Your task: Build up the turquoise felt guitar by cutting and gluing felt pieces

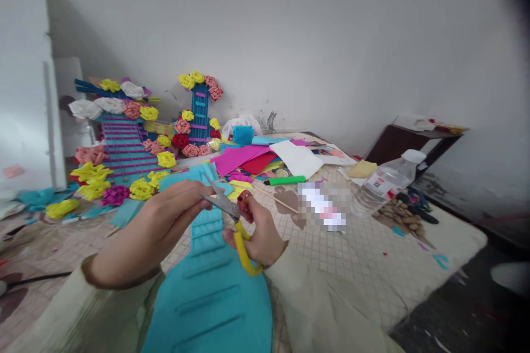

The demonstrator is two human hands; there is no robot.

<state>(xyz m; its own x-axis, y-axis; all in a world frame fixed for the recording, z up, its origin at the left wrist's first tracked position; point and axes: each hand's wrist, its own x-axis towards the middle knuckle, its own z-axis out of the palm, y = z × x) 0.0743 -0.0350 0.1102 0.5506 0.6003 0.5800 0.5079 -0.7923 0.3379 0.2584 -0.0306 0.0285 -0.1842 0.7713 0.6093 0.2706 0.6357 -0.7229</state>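
My right hand (265, 234) is closed round a pair of scissors (226, 203) with a yellow handle. The blades are spread and point left, towards my left fingertips. A dark red wrapping (245, 207) shows by my right index finger; I cannot tell if it is on the finger or the handle. My left hand (178, 204) has its fingers pressed together beside the blades, and whatever they pinch is hidden. Beneath both hands lies a turquoise, guitar-like shape (211, 298) with several raised strips across it, its narrow neck partly covered by my left hand.
Flower-decorated blue crafts (132, 146) lean by the wall at left. Coloured paper sheets (244, 157) are piled at the table's back. A green marker (285, 180), a thin wooden stick (275, 199), a plastic bottle (389, 182) and peanuts (401, 215) lie to the right.
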